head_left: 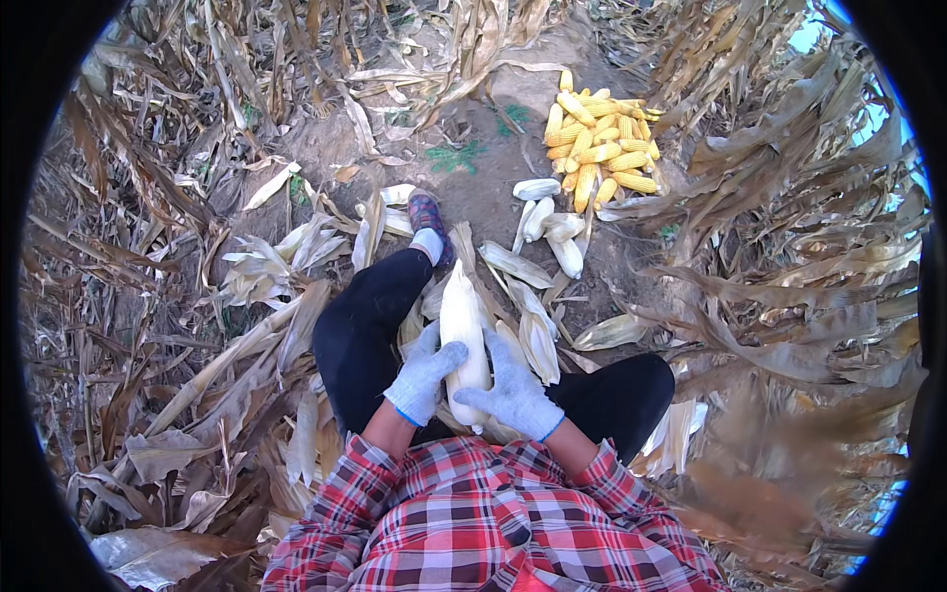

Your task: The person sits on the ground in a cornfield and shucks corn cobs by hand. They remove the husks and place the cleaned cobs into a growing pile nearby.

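A pale ear of corn in its husk (464, 325) is held upright between my two gloved hands, its pointed tip away from me. My left hand (425, 376), in a whitish knit glove, grips its left side with the thumb laid across the front. On the other side my right hand (512, 391), gloved alike, wraps the lower part, thumb over the husk. Both sets of fingers are partly hidden behind the ear. Just beyond my right hand lie loose husks (538, 344) and several unhusked ears (538, 219) on the soil.
A pile of husked yellow corn (601, 144) rests on bare soil (481, 192) at the upper right. Stripped husks (270, 259) lie left of my bent leg (370, 325). Dry corn stalks and leaves (784, 288) crowd the right side, with more (163, 244) on the left.
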Motion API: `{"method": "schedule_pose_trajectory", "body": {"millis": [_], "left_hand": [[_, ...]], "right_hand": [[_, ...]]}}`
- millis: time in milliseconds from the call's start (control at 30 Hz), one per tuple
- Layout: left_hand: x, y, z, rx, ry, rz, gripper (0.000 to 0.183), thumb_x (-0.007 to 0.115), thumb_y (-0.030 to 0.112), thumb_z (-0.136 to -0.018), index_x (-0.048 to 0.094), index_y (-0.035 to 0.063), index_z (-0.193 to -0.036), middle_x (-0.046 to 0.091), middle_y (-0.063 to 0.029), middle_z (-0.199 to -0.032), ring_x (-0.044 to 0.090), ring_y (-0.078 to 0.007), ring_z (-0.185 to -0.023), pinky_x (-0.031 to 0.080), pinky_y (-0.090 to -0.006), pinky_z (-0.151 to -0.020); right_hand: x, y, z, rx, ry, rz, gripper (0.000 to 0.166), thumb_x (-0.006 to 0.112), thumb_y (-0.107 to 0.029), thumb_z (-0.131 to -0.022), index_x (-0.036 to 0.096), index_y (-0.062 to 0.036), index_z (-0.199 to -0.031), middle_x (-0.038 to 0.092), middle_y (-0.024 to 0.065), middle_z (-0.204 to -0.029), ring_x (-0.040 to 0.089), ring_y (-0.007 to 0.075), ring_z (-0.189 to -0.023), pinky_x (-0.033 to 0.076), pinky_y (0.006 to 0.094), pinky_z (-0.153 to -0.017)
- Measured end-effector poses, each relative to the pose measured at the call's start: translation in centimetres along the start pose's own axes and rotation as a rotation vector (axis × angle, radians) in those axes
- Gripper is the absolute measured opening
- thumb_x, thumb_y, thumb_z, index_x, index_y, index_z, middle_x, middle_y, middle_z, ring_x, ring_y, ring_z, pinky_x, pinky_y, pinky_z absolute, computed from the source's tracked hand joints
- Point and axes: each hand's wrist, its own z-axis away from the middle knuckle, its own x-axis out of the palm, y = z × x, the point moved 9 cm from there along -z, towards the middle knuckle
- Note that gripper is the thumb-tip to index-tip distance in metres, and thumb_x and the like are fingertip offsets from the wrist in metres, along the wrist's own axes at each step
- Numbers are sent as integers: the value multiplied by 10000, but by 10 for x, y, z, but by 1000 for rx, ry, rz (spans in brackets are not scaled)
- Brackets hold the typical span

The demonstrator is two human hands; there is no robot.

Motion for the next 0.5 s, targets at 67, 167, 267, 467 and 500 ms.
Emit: {"method": "schedule_pose_trajectory", "body": {"millis": [67, 167, 267, 467, 500], "left_hand": [[1, 2, 6, 37, 59, -147, 699, 721, 295, -803, 387, -8, -1337, 568, -112, -1174, 580, -242, -1065, 486, -377, -938], [1, -2, 14, 15, 123, 0, 689, 704, 278, -821, 376, -22, -1347, 557, -116, -1204, 574, -231, -1071, 473, -361, -944], [3, -9, 16, -72, -4, 279, 555, 600, 175, -887, 382, -3, -1365, 542, -129, -1227, 547, -223, -1098, 454, -353, -945], [0, -11, 19, -77, 60, -125, 614, 682, 203, -823, 414, -8, -1334, 588, -112, -1139, 578, -220, -1055, 480, -357, -924], [0, -11, 22, -95, 76, -136, 605, 681, 177, -814, 419, -7, -1329, 587, -110, -1137, 582, -219, -1042, 483, -354, -915]], "right_hand": [[9, 4, 4, -5, 49, 2, 950, 755, -350, -731, 237, 27, -1433, 491, 267, -1291, 535, 353, -1169, 441, 377, -973], [9, 0, 9, 82, -21, -95, 916, 703, -359, -775, 229, 71, -1431, 399, 299, -1370, 428, 366, -1279, 354, 381, -1062], [12, 16, 10, 55, -33, -154, 889, 686, -354, -791, 236, 75, -1425, 405, 304, -1364, 429, 368, -1279, 354, 381, -1060], [19, 23, 16, 38, -27, -45, 871, 686, -357, -789, 255, 56, -1422, 439, 284, -1341, 460, 365, -1252, 374, 382, -1041], [18, 14, 20, 68, -51, -40, 871, 689, -363, -786, 259, 49, -1423, 448, 278, -1335, 468, 365, -1245, 378, 383, -1037]]}}
